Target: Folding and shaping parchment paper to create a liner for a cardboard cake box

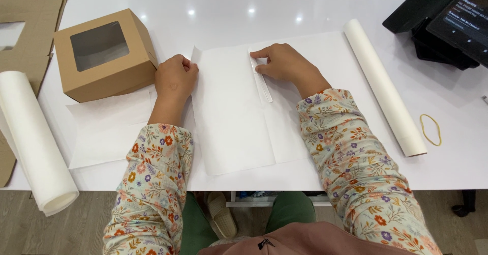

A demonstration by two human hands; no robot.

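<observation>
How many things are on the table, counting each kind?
Paper rolls: 2, one at right, one at left
Flat paper sheets: 2
Brown window boxes: 1
Flat cardboard: 1
Rubber bands: 1
Black screen device: 1
Total: 8

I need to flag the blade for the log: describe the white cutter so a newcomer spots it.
On the white table, find the paper sheet between both hands. The cutter is the slim white strip under the right hand, raised above the flat paper.
</observation>
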